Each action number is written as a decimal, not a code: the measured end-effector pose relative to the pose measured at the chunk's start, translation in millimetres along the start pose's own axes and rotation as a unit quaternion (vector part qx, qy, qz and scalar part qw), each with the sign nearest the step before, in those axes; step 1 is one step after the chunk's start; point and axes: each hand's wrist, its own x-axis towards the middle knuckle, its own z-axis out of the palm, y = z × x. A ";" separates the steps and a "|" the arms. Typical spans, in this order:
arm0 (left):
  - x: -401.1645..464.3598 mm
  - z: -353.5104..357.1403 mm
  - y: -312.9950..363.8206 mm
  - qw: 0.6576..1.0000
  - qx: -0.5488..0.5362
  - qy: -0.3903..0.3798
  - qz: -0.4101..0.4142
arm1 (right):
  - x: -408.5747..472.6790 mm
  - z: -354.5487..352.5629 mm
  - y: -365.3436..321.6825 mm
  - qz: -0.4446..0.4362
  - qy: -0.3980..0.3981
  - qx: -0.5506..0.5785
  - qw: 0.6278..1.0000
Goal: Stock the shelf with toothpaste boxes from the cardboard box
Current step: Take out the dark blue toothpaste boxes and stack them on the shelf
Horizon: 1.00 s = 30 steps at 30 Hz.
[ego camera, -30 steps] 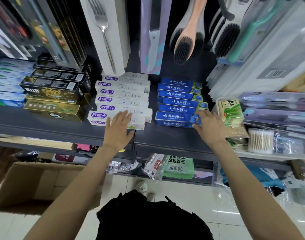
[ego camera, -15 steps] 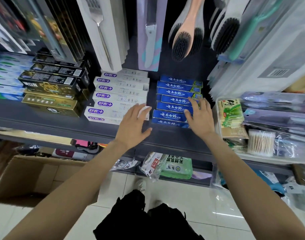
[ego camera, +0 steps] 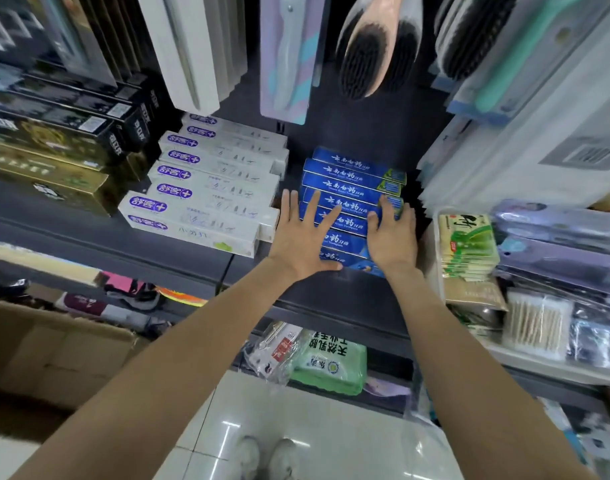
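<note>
Several blue toothpaste boxes lie stacked in a stepped row on the dark shelf. My left hand lies flat on the left part of the front blue boxes, fingers straight and spread. My right hand rests on the right part of the same stack, fingers laid over the box tops. To the left is a stepped stack of white toothpaste boxes with purple logos. The cardboard box stands on the floor at lower left, its inside hidden.
Black and gold toothpaste boxes fill the shelf's left end. Packs of floss picks and cotton swabs sit in a tray on the right. Hairbrushes and packaged cutlery hang above. Green packets lie on the lower shelf.
My left hand left the white boxes and moved right onto the blue stack. My right hand shifted a little along the blue boxes. The camera moved closer to the shelf.
</note>
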 end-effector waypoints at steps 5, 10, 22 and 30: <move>6.5 4.1 -6.5 0.999 -0.050 -0.009 0.016 | 3.5 5.4 -1.7 -0.003 0.024 0.013 1.000; 21.0 -11.8 -15.3 0.982 -0.183 0.035 -0.012 | 14.6 4.6 -6.0 -0.046 0.040 -0.046 0.997; 91.9 -9.2 -25.4 0.981 -0.195 -0.010 -0.007 | 78.5 6.8 -20.5 -0.045 0.003 -0.083 0.996; 99.1 -10.8 -25.2 0.985 -0.170 -0.016 -0.004 | 81.1 14.0 -10.9 -0.067 0.046 -0.084 0.993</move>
